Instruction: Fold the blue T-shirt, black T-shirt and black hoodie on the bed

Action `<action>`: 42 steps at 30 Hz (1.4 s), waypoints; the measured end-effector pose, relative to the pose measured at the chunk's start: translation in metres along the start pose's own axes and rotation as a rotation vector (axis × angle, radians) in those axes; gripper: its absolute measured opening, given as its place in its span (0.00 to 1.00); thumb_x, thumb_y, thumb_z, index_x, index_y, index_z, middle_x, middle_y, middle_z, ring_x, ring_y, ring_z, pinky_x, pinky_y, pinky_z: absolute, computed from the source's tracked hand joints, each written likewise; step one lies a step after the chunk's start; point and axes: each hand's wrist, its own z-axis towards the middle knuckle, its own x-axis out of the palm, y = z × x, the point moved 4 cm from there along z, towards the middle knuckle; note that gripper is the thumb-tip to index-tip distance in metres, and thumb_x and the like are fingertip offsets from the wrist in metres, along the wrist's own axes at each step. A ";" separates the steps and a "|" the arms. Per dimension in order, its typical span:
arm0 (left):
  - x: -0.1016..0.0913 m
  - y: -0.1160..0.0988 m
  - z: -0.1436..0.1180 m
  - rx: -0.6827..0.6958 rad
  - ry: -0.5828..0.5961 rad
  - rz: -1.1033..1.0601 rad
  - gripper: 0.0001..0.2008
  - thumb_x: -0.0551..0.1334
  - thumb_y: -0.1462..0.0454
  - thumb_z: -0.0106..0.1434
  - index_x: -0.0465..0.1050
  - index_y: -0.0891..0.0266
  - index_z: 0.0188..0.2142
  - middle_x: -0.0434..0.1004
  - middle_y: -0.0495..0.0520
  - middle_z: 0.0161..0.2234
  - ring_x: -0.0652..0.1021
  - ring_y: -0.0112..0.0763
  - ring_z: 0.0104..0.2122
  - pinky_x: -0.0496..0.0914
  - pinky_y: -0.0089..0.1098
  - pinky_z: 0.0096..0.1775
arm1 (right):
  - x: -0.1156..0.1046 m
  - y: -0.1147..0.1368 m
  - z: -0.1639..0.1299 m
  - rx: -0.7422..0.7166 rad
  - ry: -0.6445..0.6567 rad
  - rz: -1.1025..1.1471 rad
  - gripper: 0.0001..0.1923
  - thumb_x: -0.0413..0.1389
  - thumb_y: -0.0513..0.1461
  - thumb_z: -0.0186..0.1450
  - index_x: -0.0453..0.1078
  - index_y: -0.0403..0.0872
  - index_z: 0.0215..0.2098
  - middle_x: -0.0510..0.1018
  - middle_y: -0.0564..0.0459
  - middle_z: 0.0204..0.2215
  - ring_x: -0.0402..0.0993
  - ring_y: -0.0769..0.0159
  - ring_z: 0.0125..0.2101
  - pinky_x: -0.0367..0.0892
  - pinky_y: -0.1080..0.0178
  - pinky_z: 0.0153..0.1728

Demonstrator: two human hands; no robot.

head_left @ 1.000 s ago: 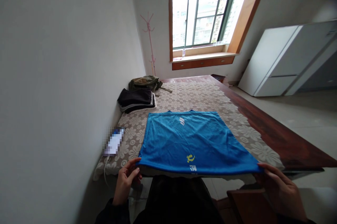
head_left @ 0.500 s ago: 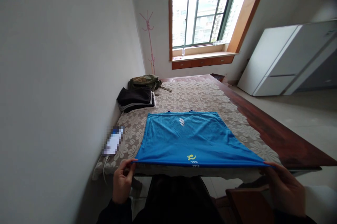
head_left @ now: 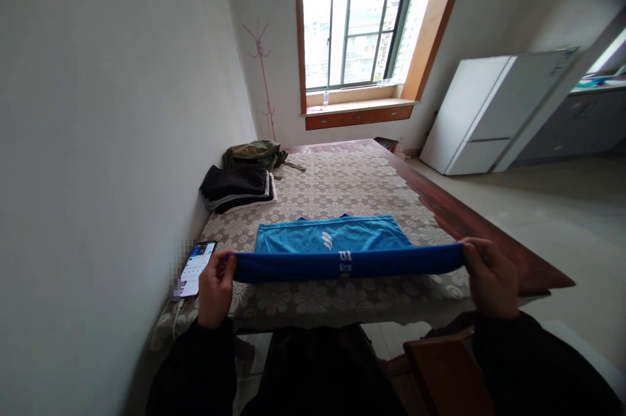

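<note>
Item 1: blue garment (head_left: 362, 262), 1 piece, over the near part of the patterned tablecloth (head_left: 337, 181); far portion spread flat with a white logo (head_left: 327, 241) showing, near edge raised and stretched taut between my 2 hands.
Item 2: my left hand (head_left: 215, 289), thumb and fingers pinching the garment's left end; fabric runs rightward from the fingertips. Phone (head_left: 197, 270) just beside.
Item 3: my right hand (head_left: 493, 278), thumb and fingers gripping the right end; fabric runs leftward.
Item 4: folded dark clothes (head_left: 235, 182), stacked beyond my left hand, apart from the garment.
</note>
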 end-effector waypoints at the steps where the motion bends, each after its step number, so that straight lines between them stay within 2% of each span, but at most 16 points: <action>1: 0.009 -0.005 0.022 0.019 0.015 0.051 0.21 0.58 0.46 0.68 0.76 0.59 0.46 0.83 0.57 0.40 0.81 0.44 0.40 0.75 0.37 0.43 | 0.012 0.009 0.017 -0.051 0.008 -0.023 0.25 0.57 0.60 0.64 0.74 0.50 0.42 0.82 0.45 0.39 0.78 0.47 0.44 0.73 0.53 0.43; 4: 0.045 -0.011 0.085 0.045 0.112 0.269 0.17 0.55 0.55 0.70 0.76 0.61 0.47 0.84 0.59 0.42 0.82 0.41 0.41 0.74 0.35 0.44 | 0.061 0.024 0.066 -0.071 0.170 -0.118 0.20 0.55 0.54 0.67 0.76 0.48 0.42 0.83 0.45 0.35 0.79 0.52 0.39 0.72 0.58 0.39; 6: 0.069 -0.005 0.117 0.034 0.141 0.327 0.13 0.58 0.58 0.68 0.78 0.60 0.44 0.84 0.59 0.41 0.82 0.42 0.42 0.72 0.35 0.46 | 0.096 0.023 0.089 -0.067 0.292 -0.249 0.16 0.54 0.48 0.69 0.77 0.47 0.40 0.84 0.44 0.34 0.80 0.53 0.38 0.72 0.58 0.39; 7: 0.079 0.000 0.128 0.021 0.155 0.354 0.11 0.59 0.60 0.67 0.79 0.60 0.42 0.84 0.59 0.39 0.82 0.43 0.42 0.72 0.35 0.46 | 0.109 0.019 0.097 -0.069 0.309 -0.279 0.13 0.54 0.46 0.68 0.77 0.47 0.39 0.84 0.44 0.34 0.80 0.53 0.39 0.72 0.58 0.40; 10: 0.102 0.018 0.143 -0.018 0.183 0.426 0.07 0.63 0.62 0.64 0.79 0.59 0.37 0.85 0.58 0.37 0.81 0.44 0.42 0.71 0.35 0.44 | 0.136 0.003 0.109 -0.072 0.317 -0.341 0.08 0.57 0.41 0.66 0.77 0.47 0.35 0.84 0.44 0.34 0.79 0.53 0.40 0.70 0.58 0.43; 14: 0.112 0.040 0.143 -0.062 0.185 0.467 0.07 0.63 0.60 0.65 0.79 0.58 0.39 0.85 0.59 0.39 0.82 0.46 0.44 0.70 0.35 0.43 | 0.148 -0.020 0.109 -0.062 0.305 -0.391 0.08 0.57 0.41 0.66 0.78 0.47 0.39 0.84 0.44 0.36 0.79 0.53 0.42 0.69 0.56 0.44; 18: 0.112 0.053 0.143 -0.110 0.204 0.427 0.13 0.63 0.55 0.67 0.77 0.59 0.45 0.85 0.59 0.39 0.83 0.44 0.43 0.70 0.34 0.42 | 0.145 -0.027 0.109 -0.053 0.329 -0.392 0.12 0.59 0.44 0.66 0.77 0.47 0.44 0.83 0.46 0.36 0.78 0.56 0.40 0.70 0.59 0.43; 22: 0.105 0.061 0.137 -0.164 0.287 0.327 0.20 0.67 0.52 0.63 0.75 0.61 0.50 0.84 0.59 0.37 0.84 0.42 0.41 0.72 0.33 0.42 | 0.130 -0.026 0.102 -0.037 0.404 -0.276 0.26 0.63 0.49 0.63 0.72 0.46 0.56 0.81 0.52 0.30 0.77 0.60 0.32 0.71 0.62 0.35; 25: 0.093 0.067 0.127 -0.220 0.358 0.257 0.25 0.68 0.50 0.62 0.73 0.63 0.52 0.83 0.56 0.32 0.83 0.40 0.35 0.72 0.33 0.38 | 0.115 -0.024 0.090 0.014 0.513 -0.115 0.35 0.66 0.52 0.60 0.68 0.48 0.61 0.81 0.54 0.28 0.76 0.61 0.29 0.71 0.62 0.31; 28: 0.081 0.070 0.116 -0.302 0.448 0.197 0.29 0.68 0.46 0.60 0.73 0.63 0.52 0.79 0.51 0.26 0.78 0.35 0.24 0.69 0.30 0.28 | 0.100 -0.021 0.077 0.103 0.638 -0.018 0.39 0.68 0.54 0.56 0.69 0.50 0.62 0.82 0.55 0.28 0.77 0.59 0.29 0.70 0.63 0.29; 31: 0.073 0.067 0.103 -0.362 0.546 0.131 0.32 0.69 0.42 0.57 0.73 0.62 0.51 0.75 0.47 0.23 0.71 0.29 0.17 0.62 0.29 0.22 | 0.084 -0.015 0.066 0.176 0.718 -0.009 0.41 0.69 0.57 0.54 0.70 0.51 0.61 0.79 0.57 0.22 0.72 0.63 0.23 0.65 0.65 0.23; 35: 0.066 0.063 0.081 -0.363 0.624 0.051 0.37 0.71 0.40 0.52 0.71 0.60 0.52 0.70 0.42 0.20 0.66 0.26 0.14 0.58 0.27 0.20 | 0.064 -0.012 0.048 0.222 0.803 -0.010 0.46 0.68 0.61 0.53 0.70 0.48 0.63 0.69 0.62 0.17 0.62 0.70 0.16 0.54 0.68 0.17; 38: 0.062 0.063 0.064 -0.351 0.643 -0.044 0.41 0.74 0.42 0.48 0.67 0.60 0.54 0.73 0.42 0.22 0.66 0.24 0.15 0.57 0.26 0.20 | 0.053 -0.016 0.032 0.264 0.854 0.031 0.50 0.68 0.62 0.53 0.66 0.49 0.67 0.74 0.61 0.23 0.60 0.73 0.15 0.52 0.68 0.16; 40: 0.060 0.063 0.056 -0.348 0.631 -0.100 0.41 0.74 0.43 0.48 0.65 0.60 0.55 0.75 0.43 0.24 0.66 0.23 0.16 0.57 0.25 0.21 | 0.049 -0.020 0.025 0.272 0.839 0.061 0.50 0.68 0.61 0.54 0.64 0.50 0.68 0.75 0.60 0.25 0.61 0.73 0.15 0.52 0.69 0.16; 42: 0.058 0.063 0.050 -0.342 0.591 -0.129 0.40 0.73 0.43 0.48 0.66 0.60 0.53 0.74 0.42 0.23 0.64 0.22 0.15 0.57 0.25 0.21 | 0.048 -0.022 0.021 0.259 0.784 0.081 0.48 0.68 0.60 0.55 0.65 0.47 0.66 0.71 0.63 0.20 0.60 0.73 0.15 0.51 0.69 0.16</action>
